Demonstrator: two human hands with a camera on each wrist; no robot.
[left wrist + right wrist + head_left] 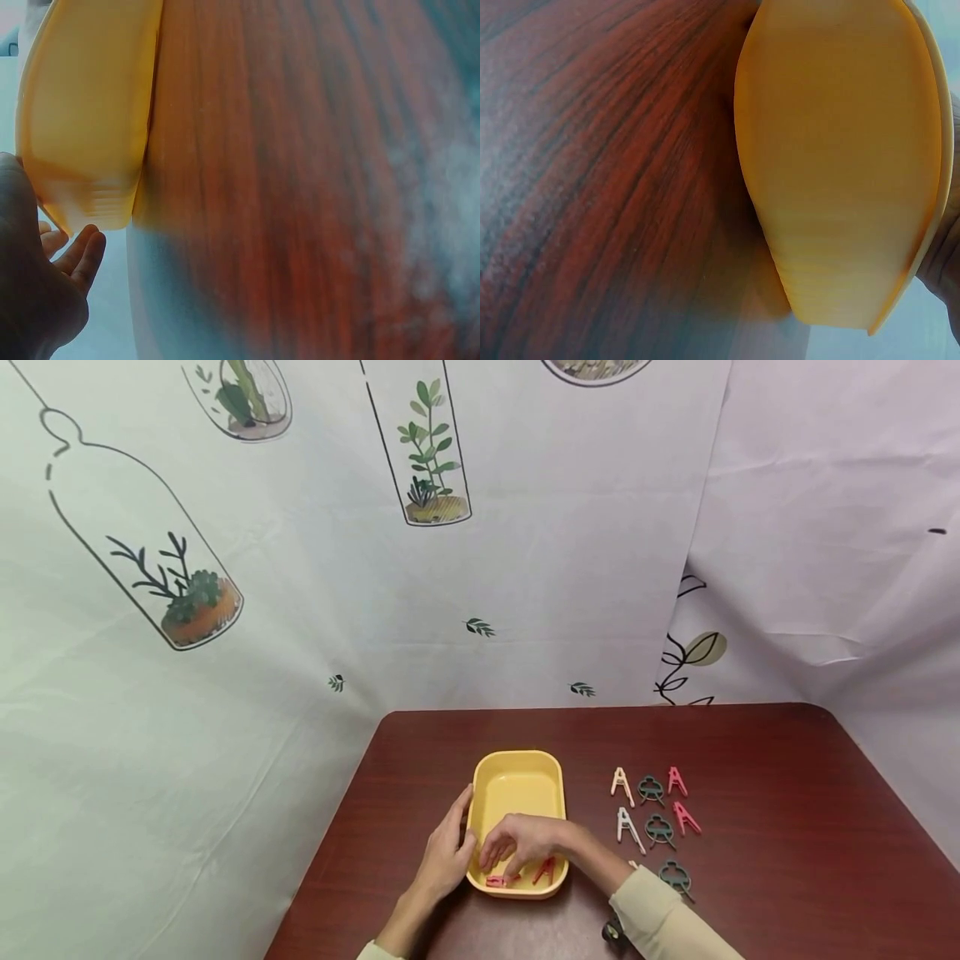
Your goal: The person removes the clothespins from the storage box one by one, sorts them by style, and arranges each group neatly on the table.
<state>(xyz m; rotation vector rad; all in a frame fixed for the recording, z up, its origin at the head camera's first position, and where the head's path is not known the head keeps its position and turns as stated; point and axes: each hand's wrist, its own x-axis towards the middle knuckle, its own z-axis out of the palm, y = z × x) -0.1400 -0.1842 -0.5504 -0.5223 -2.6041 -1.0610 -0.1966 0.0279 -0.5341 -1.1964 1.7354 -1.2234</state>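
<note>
A yellow tray (517,777) sits on the table. My left hand (444,853) rests against its left side, fingers stretched along the outer wall and thumb at the rim; the left wrist view shows the hand's loosely extended fingers (88,259) beside the tray's end. My right hand (528,842) reaches over the right rim into the near part of the tray. Its thumb and fingers are spread, with the thumb tip at a red clothespin (497,882). Another red clothespin (545,870) lies to the right of it, partly under the hand. In the right wrist view the tray wall (840,150) hides the fingers.
Right of the tray, clips lie in columns: a cream clothespin (621,783), a white clothespin (628,827), dark green clips (659,829), and red clothespins (684,817). A small dark object (613,932) lies by the right sleeve. Patterned cloth hangs behind the table (765,793).
</note>
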